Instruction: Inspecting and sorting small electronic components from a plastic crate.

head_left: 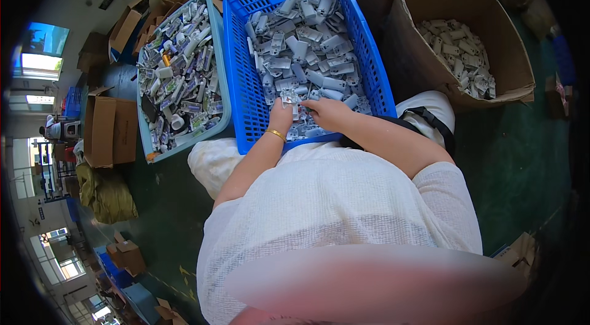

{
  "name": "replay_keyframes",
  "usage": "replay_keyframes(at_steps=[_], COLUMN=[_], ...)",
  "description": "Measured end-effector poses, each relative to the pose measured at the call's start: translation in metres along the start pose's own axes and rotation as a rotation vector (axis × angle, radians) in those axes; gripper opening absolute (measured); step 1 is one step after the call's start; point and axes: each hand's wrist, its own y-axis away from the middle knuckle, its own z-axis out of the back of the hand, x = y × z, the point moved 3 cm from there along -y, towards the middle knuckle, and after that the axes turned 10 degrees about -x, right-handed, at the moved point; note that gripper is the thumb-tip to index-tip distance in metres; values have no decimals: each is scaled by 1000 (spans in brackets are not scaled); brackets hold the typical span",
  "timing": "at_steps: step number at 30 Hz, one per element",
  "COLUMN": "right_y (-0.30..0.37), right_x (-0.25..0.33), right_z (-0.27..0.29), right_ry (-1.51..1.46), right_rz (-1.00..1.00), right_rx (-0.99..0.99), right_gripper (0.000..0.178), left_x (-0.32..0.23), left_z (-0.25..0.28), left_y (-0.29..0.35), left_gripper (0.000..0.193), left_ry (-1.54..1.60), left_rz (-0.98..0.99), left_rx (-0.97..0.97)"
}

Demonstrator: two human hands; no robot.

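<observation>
Both of my hands meet over the near end of a blue plastic basket (375, 73) heaped with white and grey plastic casings (299, 48). My left hand (281, 115), with a gold bracelet at the wrist, is closed on the edge of a small white plastic casing (291, 99). Its inner side, with small details too fine to make out, faces up. From the right, my right hand (329, 113) comes to the same casing with its fingers pinched together at its edge. Whether a small part sits between those fingers is hidden.
Left of the basket stands a pale teal bin (222, 79) of mixed small plastic items. An open cardboard box (510, 61) to the right holds more white casings. Cardboard boxes (110, 131) and an olive sack (106, 195) lie on the green floor at left.
</observation>
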Motion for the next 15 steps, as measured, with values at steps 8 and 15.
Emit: replay_keyframes(at_steps=[8,15], right_y=[3,5], right_x=[0,2], right_z=[1,-1], right_ry=[22,90], right_rz=[9,-27], right_rx=[-13,-63], right_gripper=[33,36], left_x=[-49,-54], left_z=[5,-7], left_y=[23,26], left_gripper=[21,18], left_ry=[128,172], left_rz=[115,151], left_rx=[84,40])
